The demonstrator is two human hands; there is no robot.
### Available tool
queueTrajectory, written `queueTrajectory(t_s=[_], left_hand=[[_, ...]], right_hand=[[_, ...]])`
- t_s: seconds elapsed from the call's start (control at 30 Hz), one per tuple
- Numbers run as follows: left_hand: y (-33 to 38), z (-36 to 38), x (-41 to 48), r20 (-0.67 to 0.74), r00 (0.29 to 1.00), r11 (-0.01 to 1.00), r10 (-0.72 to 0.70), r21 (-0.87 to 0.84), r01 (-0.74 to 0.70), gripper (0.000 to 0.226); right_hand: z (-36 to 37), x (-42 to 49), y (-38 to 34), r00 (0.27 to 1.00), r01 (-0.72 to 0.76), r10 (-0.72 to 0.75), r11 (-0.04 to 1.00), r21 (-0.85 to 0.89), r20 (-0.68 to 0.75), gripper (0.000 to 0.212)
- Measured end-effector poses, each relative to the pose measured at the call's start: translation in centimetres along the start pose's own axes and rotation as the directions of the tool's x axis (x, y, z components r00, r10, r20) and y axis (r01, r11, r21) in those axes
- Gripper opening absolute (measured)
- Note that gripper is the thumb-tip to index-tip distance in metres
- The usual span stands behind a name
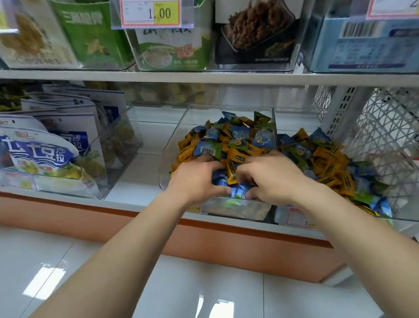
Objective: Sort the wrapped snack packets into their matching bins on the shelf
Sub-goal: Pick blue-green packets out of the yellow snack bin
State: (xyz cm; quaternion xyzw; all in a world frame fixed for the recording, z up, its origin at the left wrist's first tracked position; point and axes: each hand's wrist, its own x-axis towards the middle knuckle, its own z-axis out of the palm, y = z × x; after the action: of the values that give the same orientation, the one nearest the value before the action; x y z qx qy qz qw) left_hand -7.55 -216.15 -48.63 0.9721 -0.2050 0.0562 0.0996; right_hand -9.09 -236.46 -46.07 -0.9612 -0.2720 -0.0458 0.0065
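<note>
While both reach into the bin (174, 141), the left hand (195, 181) and right hand (271, 177) curl their fingers around blue packets (238, 192).

This is a shop, seen at its snack shelves. The fingers (254, 163) dig into a clear plastic bin (178, 136) heaped with wrapped snack packets (236, 138), and a second such bin (416, 198) stands just to their right. Straight above them a price tag (151, 11) reads 1.00, clipped to a bin on the upper shelf board (224, 77). Left of the fingers stand blue-and-white snack bags (40, 147), and up and left are green pouches (90, 31). Just below them printed labels (297, 218) front the bins. Farther right is a white wire basket (389, 131); beneath is a glossy tiled floor (52, 262).
</note>
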Motion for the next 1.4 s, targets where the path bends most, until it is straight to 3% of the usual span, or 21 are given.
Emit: queueTrajectory(t_s=[0.17, 0.27, 0.4, 0.57, 0.67, 0.7, 0.8, 0.93, 1.0, 1.13, 1.23, 1.27, 1.33, 1.4], left_hand=[[0.3, -0.4, 0.5, -0.02, 1.0, 1.0, -0.016, -0.004, 0.016, 0.041], [0.3, -0.8, 0.4, -0.053, 0.999, 0.998, 0.003, -0.061, -0.006, 0.027], [0.2, -1.1, 0.0, -0.112, 0.99, 0.975, -0.089, -0.212, 0.064, 0.028], [0.3, -2.5, 0.2, -0.18, 0.946, 0.839, -0.269, -0.527, 0.138, 0.024], [1.0, -3.4, 0.2, -0.174, 0.892, 0.64, -0.418, -0.753, 0.153, 0.024], [1.4, -3.6, 0.1, -0.145, 0.87, 0.547, -0.472, -0.822, 0.16, 0.024], [2.9, -3.7, -0.3, -0.024, 0.831, 0.305, -0.556, -0.936, 0.177, 0.023], [5.7, -4.0, -0.6, 0.039, 0.862, 0.203, -0.505, -0.966, 0.162, 0.021], [6.9, -4.1, -0.8, 0.043, 0.885, 0.188, -0.465, -0.971, 0.146, 0.023], [8.5, -3.8, -0.9, 0.061, 0.908, 0.167, -0.415, -0.976, 0.141, 0.022], [8.6, -4.0, -1.1, 0.112, 0.958, 0.117, -0.266, -0.982, 0.147, 0.031], [8.5, -4.1, -1.2, 0.08, 0.978, 0.149, -0.194, -0.983, 0.11, 0.035], [8.3, -4.1, -1.3, -0.072, 0.993, 0.405, -0.095, -0.914, -0.027, 0.038], [7.9, -4.1, -1.2, -0.188, 0.97, 0.606, -0.154, -0.794, -0.057, 0.037]], right_hand=[[-0.2, -0.8, 0.8, 0.989, -0.047, 0.096, 0.923, 0.382, -0.109, 0.023], [-0.2, -1.0, 0.8, 0.973, -0.014, 0.121, 0.883, 0.47, -0.198, 0.02], [-0.9, -1.4, 0.8, 0.904, -0.055, 0.302, 0.785, 0.617, -0.303, 0.024], [-1.4, -2.1, 0.9, 0.832, -0.134, 0.485, 0.649, 0.749, -0.271, 0.031], [-1.5, -2.0, 0.8, 0.826, -0.15, 0.52, 0.574, 0.805, -0.218, 0.031], [-1.5, -1.8, 0.7, 0.831, -0.147, 0.532, 0.496, 0.856, -0.165, 0.031], [-1.7, -1.5, -0.8, 0.857, -0.103, 0.513, 0.073, 0.992, 0.051, 0.017], [-1.8, -1.2, -2.5, 0.888, -0.006, 0.445, -0.25, 0.968, 0.12, 0.012], [-1.9, -1.2, -2.8, 0.9, 0.018, 0.417, -0.329, 0.944, 0.128, 0.015], [-1.9, -1.5, -2.2, 0.877, 0.029, 0.465, -0.307, 0.951, 0.123, 0.017], [-2.4, -1.8, -1.4, 0.853, 0.029, 0.495, -0.362, 0.932, 0.166, 0.021], [-2.5, -1.9, -1.0, 0.853, 0.022, 0.49, -0.38, 0.925, 0.181, 0.022], [-2.8, -2.5, 0.2, 0.864, 0.013, 0.469, -0.384, 0.923, 0.183, 0.025], [-3.0, -3.3, 1.3, 0.858, 0.034, 0.493, -0.334, 0.942, 0.144, 0.026]])
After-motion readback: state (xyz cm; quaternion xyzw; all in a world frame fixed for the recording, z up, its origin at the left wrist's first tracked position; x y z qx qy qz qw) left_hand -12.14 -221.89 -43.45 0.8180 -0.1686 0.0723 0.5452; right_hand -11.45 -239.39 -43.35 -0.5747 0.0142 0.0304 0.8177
